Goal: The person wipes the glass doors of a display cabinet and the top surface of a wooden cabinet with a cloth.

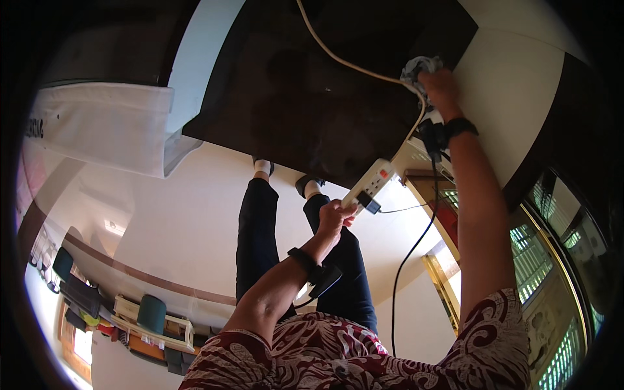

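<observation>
My left hand grips one end of a white power strip and holds it tilted beside the front edge of a dark glossy tabletop. A red switch sits at its far end, and a black plug with a thin cable is in one socket. Its off-white cord runs up over the tabletop. At the right side, my right hand, slightly blurred, has a crumpled grey cloth in its fingers. The cloth meets the cord there; I cannot tell whether it is wrapped around it.
White fabric bearing writing hangs at the left. A black cable drops from the device on my right wrist. Glass-fronted cabinet doors stand on the right. Teal chairs are farther off, lower left.
</observation>
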`<state>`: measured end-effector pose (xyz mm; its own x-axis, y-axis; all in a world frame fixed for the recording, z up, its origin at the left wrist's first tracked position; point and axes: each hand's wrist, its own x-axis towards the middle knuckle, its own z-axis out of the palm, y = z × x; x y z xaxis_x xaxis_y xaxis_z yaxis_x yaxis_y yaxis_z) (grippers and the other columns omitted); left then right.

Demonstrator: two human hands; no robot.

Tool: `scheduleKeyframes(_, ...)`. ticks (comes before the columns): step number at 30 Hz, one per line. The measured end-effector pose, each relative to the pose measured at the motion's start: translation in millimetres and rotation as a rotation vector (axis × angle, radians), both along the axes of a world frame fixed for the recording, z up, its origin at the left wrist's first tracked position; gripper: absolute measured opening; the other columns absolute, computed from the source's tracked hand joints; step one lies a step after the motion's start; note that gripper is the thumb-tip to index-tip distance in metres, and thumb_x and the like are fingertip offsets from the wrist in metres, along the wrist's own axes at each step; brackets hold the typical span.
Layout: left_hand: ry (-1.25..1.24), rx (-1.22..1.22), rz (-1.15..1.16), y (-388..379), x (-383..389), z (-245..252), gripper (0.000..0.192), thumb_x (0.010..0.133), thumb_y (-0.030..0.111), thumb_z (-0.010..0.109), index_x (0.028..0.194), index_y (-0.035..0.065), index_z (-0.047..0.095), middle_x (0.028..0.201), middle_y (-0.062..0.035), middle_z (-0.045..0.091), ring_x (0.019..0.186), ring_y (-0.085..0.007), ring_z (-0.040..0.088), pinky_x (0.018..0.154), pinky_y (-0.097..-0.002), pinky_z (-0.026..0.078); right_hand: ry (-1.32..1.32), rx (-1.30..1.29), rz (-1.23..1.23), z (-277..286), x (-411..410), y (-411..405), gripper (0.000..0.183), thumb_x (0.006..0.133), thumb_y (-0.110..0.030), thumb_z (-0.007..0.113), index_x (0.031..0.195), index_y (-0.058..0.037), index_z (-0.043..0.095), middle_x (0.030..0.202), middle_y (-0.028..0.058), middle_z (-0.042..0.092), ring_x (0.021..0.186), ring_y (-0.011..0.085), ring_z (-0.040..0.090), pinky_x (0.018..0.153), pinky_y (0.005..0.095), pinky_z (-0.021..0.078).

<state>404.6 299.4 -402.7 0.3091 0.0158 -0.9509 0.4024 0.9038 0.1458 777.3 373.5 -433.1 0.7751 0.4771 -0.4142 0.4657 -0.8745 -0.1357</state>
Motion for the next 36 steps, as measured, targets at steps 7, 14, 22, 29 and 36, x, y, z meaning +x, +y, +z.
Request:
scheduleKeyframes(7,0.067,-0.019,-0.166,-30.4,-27.3,37.2,0.019,0.075,0.016,0.068,0.077,0.0025,0.055,0.069,-0.0057,0.059,0.058,-0.0102,0.056,0.046,-0.0202,0.043,0.111,-0.170,-0.227,11.0,-96.2,-17.0,0.038,0.063,-0.038,0.056,0.066,-0.0006,0.061,0.074,0.0206,0.062,0.076,0.0370,0.060,0.069,0.0432,0.0475)
scheduleKeyframes(14,0.087,0.152,-0.271,-39.7,-36.9,32.5,0.024,0.071,0.020,0.070,0.069,0.0012,0.055,0.056,-0.0070,0.056,0.050,-0.0140,0.054,0.047,-0.0286,0.043,0.251,0.155,-0.440,32.7,-170.3,-4.7,0.046,0.057,-0.031,0.063,0.086,0.0040,0.056,0.085,0.0253,0.060,0.084,0.0409,0.057,0.076,0.0417,0.0447)
scheduleKeyframes(22,0.049,0.604,-0.444,23.1,27.3,16.8,0.029,0.070,0.027,0.067,0.074,0.0007,0.055,0.065,-0.0144,0.058,0.061,-0.0261,0.058,0.055,-0.0364,0.042,-0.060,0.318,-0.073,17.9,-56.3,32.0,0.046,0.065,-0.021,0.063,0.101,0.0027,0.049,0.099,0.0231,0.051,0.088,0.0411,0.053,0.077,0.0459,0.0446)
scheduleKeyframes(29,0.102,0.756,-0.474,75.1,91.5,-13.2,0.030,0.069,0.025,0.067,0.082,0.0030,0.051,0.074,-0.0150,0.060,0.071,-0.0289,0.060,0.061,-0.0379,0.045,-0.196,0.178,-0.080,13.9,13.9,60.5,0.044,0.064,-0.018,0.064,0.101,0.0017,0.050,0.097,0.0244,0.051,0.090,0.0395,0.054,0.078,0.0446,0.0455)
scheduleKeyframes(36,0.172,0.595,-0.362,76.4,98.2,-7.7,0.058,0.069,0.014,0.069,0.116,-0.0011,0.039,0.099,-0.0159,0.058,0.084,-0.0232,0.061,0.067,-0.0307,0.050,-0.444,0.452,0.436,39.3,-8.2,127.4,0.034,0.062,-0.008,0.066,0.093,-0.0027,0.052,0.095,0.0161,0.051,0.083,0.0343,0.054,0.071,0.0420,0.0464)
